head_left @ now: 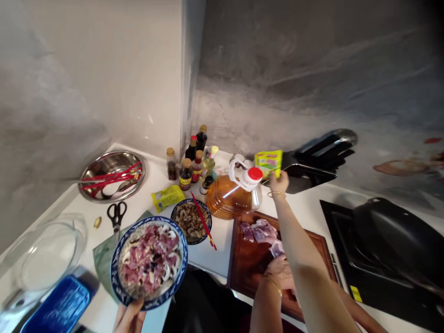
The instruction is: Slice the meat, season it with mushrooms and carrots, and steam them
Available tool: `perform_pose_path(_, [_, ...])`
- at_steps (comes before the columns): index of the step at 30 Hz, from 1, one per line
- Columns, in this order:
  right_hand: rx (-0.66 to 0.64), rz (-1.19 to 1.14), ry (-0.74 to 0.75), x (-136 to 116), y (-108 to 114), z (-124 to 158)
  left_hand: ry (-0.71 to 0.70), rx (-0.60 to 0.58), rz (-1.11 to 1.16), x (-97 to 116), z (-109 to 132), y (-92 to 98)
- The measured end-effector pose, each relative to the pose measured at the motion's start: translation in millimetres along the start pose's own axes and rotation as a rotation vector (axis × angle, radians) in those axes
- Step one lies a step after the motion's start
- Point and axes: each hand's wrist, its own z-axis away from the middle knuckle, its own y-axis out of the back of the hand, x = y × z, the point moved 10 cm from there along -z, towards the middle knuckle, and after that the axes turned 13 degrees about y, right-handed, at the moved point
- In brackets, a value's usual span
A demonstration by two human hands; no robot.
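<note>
My left hand (130,318) grips the near rim of a blue-and-white bowl (149,263), thumb on the edge. Sliced pink meat, white mushroom slices and small dark bits fill it. Stretched out past the cutting board, my right hand (279,181) is closed on a yellow-green packet (268,162), just right of a large oil jug (236,194) with a red cap. A smaller bowl (191,219) of brown chopped food has red chopsticks (203,219) lying across it. Another yellow packet (167,198) lies behind the bowls.
Beneath my right arm, another person's hands (279,273) work at raw meat (260,231) on a wooden cutting board (239,263). Several sauce bottles (185,173) stand in the corner. Scissors (117,212), a steel basin (111,159) and a blue tray (57,305) are left; a black wok (398,236) is right.
</note>
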Motion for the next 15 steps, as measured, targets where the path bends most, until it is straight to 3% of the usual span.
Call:
perform_pose_path(1, [0.136,-0.098,0.078,-18,25,-6,0.021,0.028,0.038,-1,4,1.5])
perform_pose_path(4, [0.288,-0.323,0.211,-75,76,-16,0.052,0.01,0.129,0,16,-2.8])
perform_pose_path(6, [0.333,-0.483,0.462,-141,106,-2,0.003,-0.067,0.171,9,21,-9.1])
perform_pose_path(8, [0.207,-0.543,0.647,-208,118,33,-0.073,-0.131,0.206,20,25,-12.5])
perform_pose_path(10, [-0.006,-0.514,0.688,-259,114,83,-0.128,-0.178,0.229,26,26,-14.6])
perform_pose_path(12, [-0.156,-0.486,0.711,-292,109,140,-0.16,-0.223,0.253,28,27,-16.6])
perform_pose_path(15, [-0.283,-0.463,0.847,-321,98,209,-0.196,-0.275,0.287,30,28,-16.6])
